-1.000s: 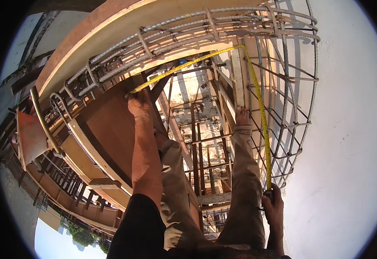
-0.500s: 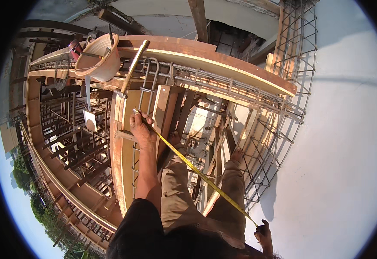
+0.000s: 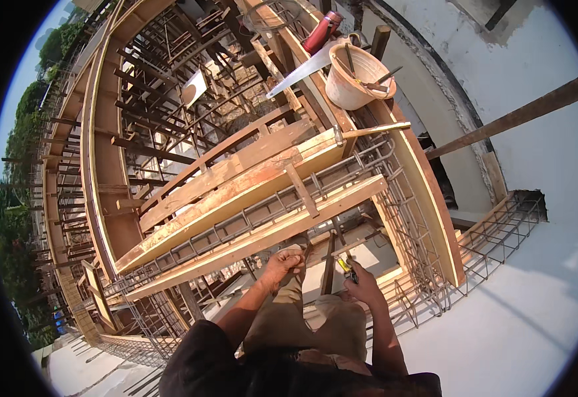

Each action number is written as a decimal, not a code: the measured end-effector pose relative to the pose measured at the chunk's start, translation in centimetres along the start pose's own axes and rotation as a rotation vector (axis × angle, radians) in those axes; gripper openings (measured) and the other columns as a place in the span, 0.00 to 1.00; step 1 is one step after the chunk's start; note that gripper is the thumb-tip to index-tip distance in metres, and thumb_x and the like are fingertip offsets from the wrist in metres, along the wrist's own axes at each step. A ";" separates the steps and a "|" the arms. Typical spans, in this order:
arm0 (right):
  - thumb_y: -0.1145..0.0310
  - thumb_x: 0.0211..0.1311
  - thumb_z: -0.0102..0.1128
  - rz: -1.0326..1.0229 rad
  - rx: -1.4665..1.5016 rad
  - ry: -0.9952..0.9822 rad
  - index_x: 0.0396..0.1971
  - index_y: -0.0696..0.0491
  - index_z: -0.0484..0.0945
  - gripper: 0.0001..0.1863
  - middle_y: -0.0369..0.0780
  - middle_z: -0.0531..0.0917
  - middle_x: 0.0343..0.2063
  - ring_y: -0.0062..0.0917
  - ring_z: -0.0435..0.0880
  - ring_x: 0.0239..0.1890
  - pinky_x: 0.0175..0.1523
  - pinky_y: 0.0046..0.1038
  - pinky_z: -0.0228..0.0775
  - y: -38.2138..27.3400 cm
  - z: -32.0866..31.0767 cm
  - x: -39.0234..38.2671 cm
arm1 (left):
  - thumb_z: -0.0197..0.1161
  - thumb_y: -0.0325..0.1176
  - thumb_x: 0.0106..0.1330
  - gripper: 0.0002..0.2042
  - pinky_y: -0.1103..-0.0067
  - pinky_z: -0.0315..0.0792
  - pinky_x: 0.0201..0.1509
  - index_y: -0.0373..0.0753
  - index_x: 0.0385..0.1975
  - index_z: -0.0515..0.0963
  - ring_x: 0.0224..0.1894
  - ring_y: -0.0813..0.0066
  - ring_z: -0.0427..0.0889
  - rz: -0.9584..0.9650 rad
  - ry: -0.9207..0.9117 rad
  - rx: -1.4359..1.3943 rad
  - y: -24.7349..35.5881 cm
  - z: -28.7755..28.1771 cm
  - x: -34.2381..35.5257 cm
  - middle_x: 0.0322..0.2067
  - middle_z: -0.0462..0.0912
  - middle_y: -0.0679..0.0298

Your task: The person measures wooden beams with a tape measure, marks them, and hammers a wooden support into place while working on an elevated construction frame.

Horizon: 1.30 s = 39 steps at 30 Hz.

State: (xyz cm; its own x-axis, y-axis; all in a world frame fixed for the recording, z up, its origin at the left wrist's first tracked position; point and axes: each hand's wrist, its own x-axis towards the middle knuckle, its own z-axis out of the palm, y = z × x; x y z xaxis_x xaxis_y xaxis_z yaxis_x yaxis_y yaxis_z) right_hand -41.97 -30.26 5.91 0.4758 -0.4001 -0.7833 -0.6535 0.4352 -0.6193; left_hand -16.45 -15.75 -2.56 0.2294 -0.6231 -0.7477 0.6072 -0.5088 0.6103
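Note:
My left hand [image 3: 283, 264] is closed above my left leg, just below a long timber plank [image 3: 249, 245]; whatever its fingers hold is too small to make out. To its right, my right hand [image 3: 361, 286] grips a tape measure [image 3: 347, 267] with a short yellow length showing. Above the hands, a rebar cage [image 3: 262, 218] runs inside wooden formwork [image 3: 249, 197]. A hammer [image 3: 339, 136] lies on the timber at the upper right.
A pale bucket of tools [image 3: 348, 86], a handsaw [image 3: 297, 74] and a red cylindrical container [image 3: 322, 30] rest on formwork. Open framework drops away below, with a person's legs [image 3: 217, 47] in it. A white wall or slab [image 3: 514, 311] lies right, trees [image 3: 14, 225] left.
The long span of yellow tape has shrunk to a short piece at my right hand. My hands have moved close together, and my view has turned toward the bucket and formwork.

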 end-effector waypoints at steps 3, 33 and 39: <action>0.63 0.55 0.64 -0.264 -0.304 -0.013 0.65 0.56 0.68 0.35 0.50 0.82 0.51 0.35 0.81 0.56 0.60 0.33 0.70 -4.5 0.8 8.3 | 0.66 0.37 0.67 0.11 0.81 0.74 0.32 0.38 0.41 0.76 0.30 0.77 0.81 0.075 0.693 -0.216 -3.9 -10.8 0.8 0.27 0.79 0.65; 0.44 0.55 0.66 -1.033 -0.928 0.679 0.58 0.58 0.74 0.39 0.50 0.79 0.53 0.44 0.77 0.58 0.61 0.40 0.69 -17.4 31.0 42.2 | 0.66 0.44 0.53 0.38 0.59 0.72 0.54 0.18 0.54 0.59 0.46 0.35 0.79 -0.112 1.983 -0.365 -9.5 -44.4 -1.2 0.42 0.77 0.29; 0.40 0.54 0.65 -1.041 -0.957 0.714 0.56 0.60 0.75 0.41 0.52 0.81 0.50 0.47 0.79 0.53 0.59 0.42 0.70 -18.6 29.1 43.2 | 0.67 0.44 0.53 0.37 0.60 0.71 0.54 0.19 0.53 0.59 0.45 0.38 0.79 -0.215 1.794 -0.516 -4.7 -43.7 -1.8 0.41 0.78 0.31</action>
State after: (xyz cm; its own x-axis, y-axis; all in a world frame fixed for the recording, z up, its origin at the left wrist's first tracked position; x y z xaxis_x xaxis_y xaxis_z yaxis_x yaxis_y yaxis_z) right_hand 7.86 -32.19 -17.98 0.7510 -0.5877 0.3010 -0.4764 -0.7980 -0.3691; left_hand 13.58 13.71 -15.51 0.3402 0.8732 -0.3490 0.7910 -0.0651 0.6083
